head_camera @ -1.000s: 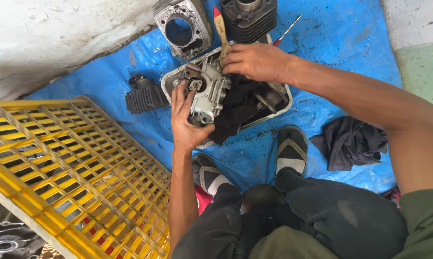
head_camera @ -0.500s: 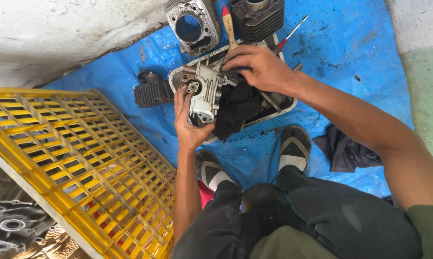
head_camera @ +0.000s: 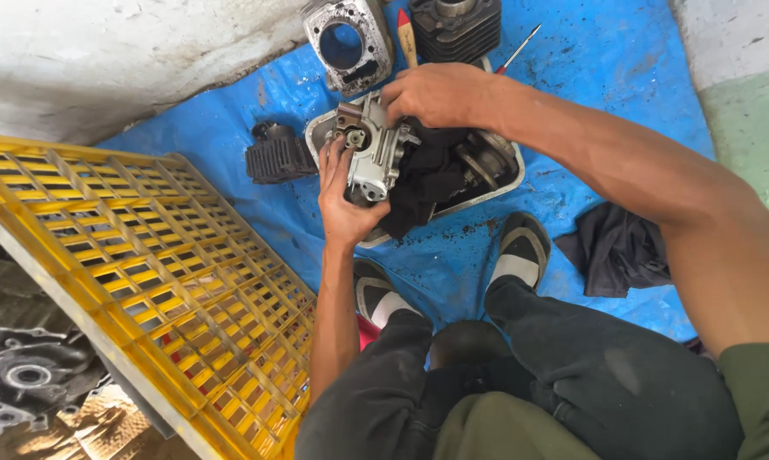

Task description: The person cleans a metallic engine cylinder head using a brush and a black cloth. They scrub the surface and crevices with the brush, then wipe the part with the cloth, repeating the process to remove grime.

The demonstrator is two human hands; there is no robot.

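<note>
Ideally, the left hand [head_camera: 343,200] cradles the carburetor [head_camera: 371,153] steady from below, fingers wrapped around its body over the metal tray [head_camera: 504,183], while the right hand [head_camera: 440,94], fingers curled on its top, works gently.

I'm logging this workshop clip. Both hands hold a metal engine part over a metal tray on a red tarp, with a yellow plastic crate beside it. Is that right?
Not quite: the tarp is blue, not red, as the head view shows. The rest holds: the left hand and right hand hold the metal engine part over the metal tray, with the yellow plastic crate beside it.
</note>
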